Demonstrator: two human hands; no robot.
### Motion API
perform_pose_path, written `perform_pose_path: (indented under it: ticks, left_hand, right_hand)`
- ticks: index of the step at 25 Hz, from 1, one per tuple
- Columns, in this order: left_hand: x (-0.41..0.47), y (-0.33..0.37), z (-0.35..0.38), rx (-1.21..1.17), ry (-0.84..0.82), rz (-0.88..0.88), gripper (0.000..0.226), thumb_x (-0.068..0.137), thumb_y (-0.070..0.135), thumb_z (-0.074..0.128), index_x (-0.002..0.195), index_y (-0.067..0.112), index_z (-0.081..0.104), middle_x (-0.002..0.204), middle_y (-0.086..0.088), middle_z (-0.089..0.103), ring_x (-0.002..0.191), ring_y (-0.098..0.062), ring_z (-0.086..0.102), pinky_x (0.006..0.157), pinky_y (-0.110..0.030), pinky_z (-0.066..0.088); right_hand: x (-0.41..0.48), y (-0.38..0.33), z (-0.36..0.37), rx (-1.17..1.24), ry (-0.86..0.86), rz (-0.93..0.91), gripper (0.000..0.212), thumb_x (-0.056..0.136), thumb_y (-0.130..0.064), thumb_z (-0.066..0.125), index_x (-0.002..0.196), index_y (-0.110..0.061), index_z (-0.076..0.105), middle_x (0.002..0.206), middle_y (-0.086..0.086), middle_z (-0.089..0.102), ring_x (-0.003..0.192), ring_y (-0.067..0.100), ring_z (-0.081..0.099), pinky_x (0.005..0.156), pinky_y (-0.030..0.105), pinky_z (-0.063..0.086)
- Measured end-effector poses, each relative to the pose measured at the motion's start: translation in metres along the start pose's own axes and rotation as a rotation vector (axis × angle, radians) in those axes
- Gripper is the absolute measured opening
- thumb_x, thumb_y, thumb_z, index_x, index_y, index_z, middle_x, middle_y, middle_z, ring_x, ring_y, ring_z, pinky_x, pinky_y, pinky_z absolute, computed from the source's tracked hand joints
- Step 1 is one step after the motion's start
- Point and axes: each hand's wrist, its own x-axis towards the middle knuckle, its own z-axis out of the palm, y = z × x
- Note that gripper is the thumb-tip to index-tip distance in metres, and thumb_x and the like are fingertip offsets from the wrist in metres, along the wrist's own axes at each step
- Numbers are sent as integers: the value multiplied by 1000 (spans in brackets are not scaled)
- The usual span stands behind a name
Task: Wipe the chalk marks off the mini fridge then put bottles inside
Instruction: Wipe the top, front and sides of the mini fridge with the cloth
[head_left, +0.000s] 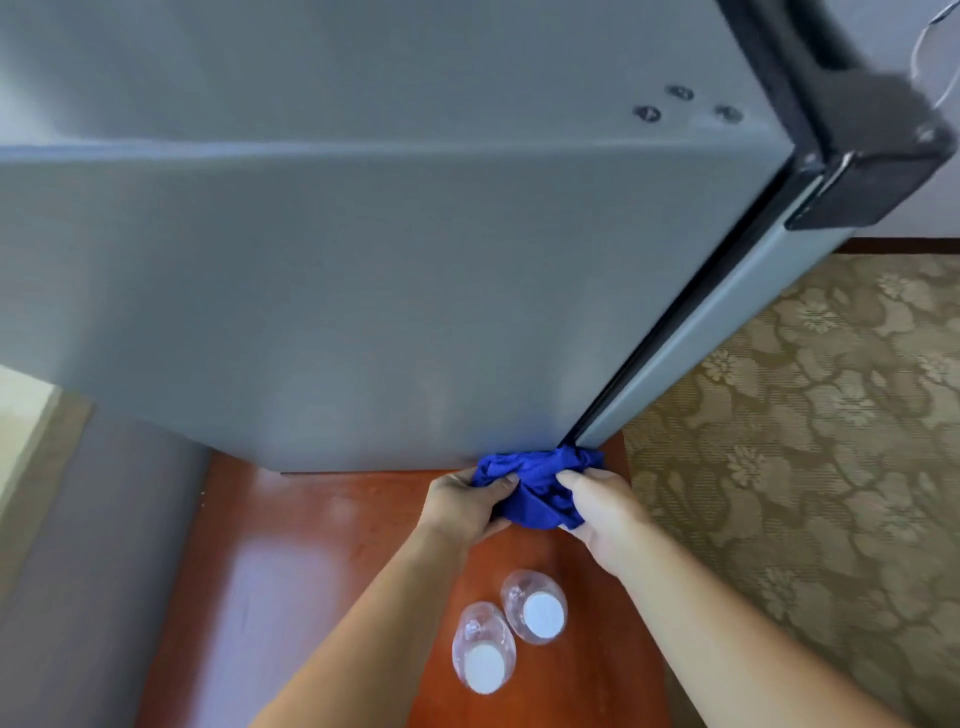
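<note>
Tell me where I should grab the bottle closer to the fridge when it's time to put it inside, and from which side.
Probably the clear body just under the white cap of the nearer-to-fridge bottle, taken from above and the right. It stands upright on the wooden surface with its cap up, and the second bottle crowds its left side. Both the left hand and right hand hold the blue cloth, so free one first.

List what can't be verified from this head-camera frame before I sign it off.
- Mini fridge interior: door is shut, contents hidden.
- Chalk marks: none visible on the grey side; the door front faces away.
- Blue cloth: bunched between left hand and right hand, so any chalk on it is hidden.
- Two bottles: seen from above; labels and fill level unreadable.
- Fridge top: cut by the frame's upper edge.
</note>
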Motion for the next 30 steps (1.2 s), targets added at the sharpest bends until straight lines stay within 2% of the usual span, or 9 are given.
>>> perform_pose_path:
  ticks: [5,8,10,13,16,21,24,28,30]
  left_hand:
    - [-88,51,-22,-69,-73,231,6,89,8,81,86,11,85,89,-14,84,75,-17,81,60,-24,63]
    - [-148,82,-32,-104,-41,423,9,91,11,79,85,11,86,92,-17,83,87,-27,82,65,-27,64]
    - [-188,107,-40,-67,-22,644,7,90,16,80,90,18,87,92,-12,84,91,-28,81,67,-28,65]
    - [-242,147,-57,121,91,1028,13,82,39,83,95,36,85,90,7,85,86,-7,78,72,-28,65]
    - [-272,168,-75,261,224,1237,15,84,48,77,97,40,81,85,17,82,74,7,69,70,-15,57]
    - [-255,156,-119,174,309,1225,11,91,35,76,102,36,80,93,14,83,82,4,71,76,-18,57]
    - [-229,143,-164,137,404,1140,14,95,26,76,101,38,80,93,18,83,84,7,73,76,-15,57]
    - [-175,117,-229,152,487,953,10,93,34,74,101,39,78,89,17,82,80,1,74,75,-28,60]
    - [-140,99,-252,173,519,856,13,91,37,72,102,41,77,88,19,81,80,2,73,75,-28,59]
  right_hand:
    - [-92,-42,-1,77,-102,-149,13,98,-9,66,97,2,73,75,10,80,67,21,74,59,28,56]
    - [-161,-66,6,98,-214,-336,31,96,-17,70,101,14,70,100,33,76,88,36,77,83,45,62]
    - [-205,-86,12,100,-288,-467,32,95,-26,71,96,6,76,104,32,76,104,47,74,98,61,56]
    - [-259,-116,20,134,-383,-658,37,90,-38,73,96,-2,80,106,24,79,110,44,72,100,64,54]
    - [-290,-132,33,219,-506,-711,30,94,-31,68,104,-5,80,107,16,81,106,31,77,98,56,58]
    - [-292,-116,82,182,-591,-661,24,99,-23,64,108,-8,80,107,8,82,105,21,78,93,39,59]
    - [-276,-92,134,115,-592,-581,21,98,-20,66,103,-5,80,104,10,83,104,24,78,89,37,63]
    - [-235,-47,208,12,-512,-423,20,97,-16,69,96,1,80,104,16,82,107,31,76,92,47,62]
    - [-207,-22,236,-32,-471,-333,16,97,-14,68,94,-5,80,103,15,82,106,30,77,85,42,63]
